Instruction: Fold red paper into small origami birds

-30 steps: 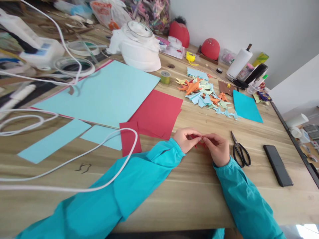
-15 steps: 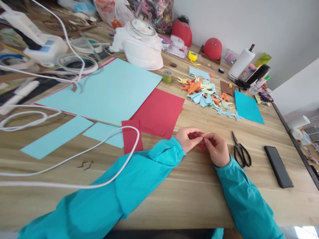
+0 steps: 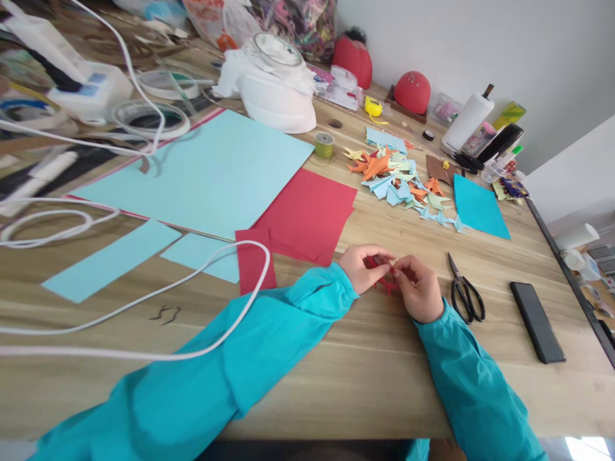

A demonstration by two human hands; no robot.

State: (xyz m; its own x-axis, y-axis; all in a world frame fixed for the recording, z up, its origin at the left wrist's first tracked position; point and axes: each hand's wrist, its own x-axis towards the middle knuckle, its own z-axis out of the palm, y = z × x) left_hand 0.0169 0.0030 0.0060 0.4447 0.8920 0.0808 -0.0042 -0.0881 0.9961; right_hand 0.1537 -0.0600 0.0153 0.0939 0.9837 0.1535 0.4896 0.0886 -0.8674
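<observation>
Between my two hands is a small red piece (image 3: 387, 284), thin and spiky-edged, likely paper; fingers cover much of it. My left hand (image 3: 362, 269) pinches it from the left, thumb and fingers together. From the right, my right hand (image 3: 417, 287) grips its upper edge between thumb and forefinger, the fingertips of both hands nearly meeting. Black-handled scissors (image 3: 465, 294) lie just right of my right hand, blades closed and pointing away. Red paper sheets (image 3: 312, 214) lie beyond my left hand, and a narrow red strip (image 3: 254, 262) is beside my left sleeve.
A large light-blue sheet (image 3: 202, 173) and light-blue strips (image 3: 113, 259) lie left. A white cable (image 3: 230, 320) loops over my left sleeve. Folded paper cranes (image 3: 398, 176) are heaped ahead, near a thread spool (image 3: 323, 145). To the right are a turquoise sheet (image 3: 480, 206) and a black phone (image 3: 537, 322).
My hands stay in almost the same place, still pinching the red piece. Slightly more of its red edge shows below my fingers. The view has shifted very slightly.
</observation>
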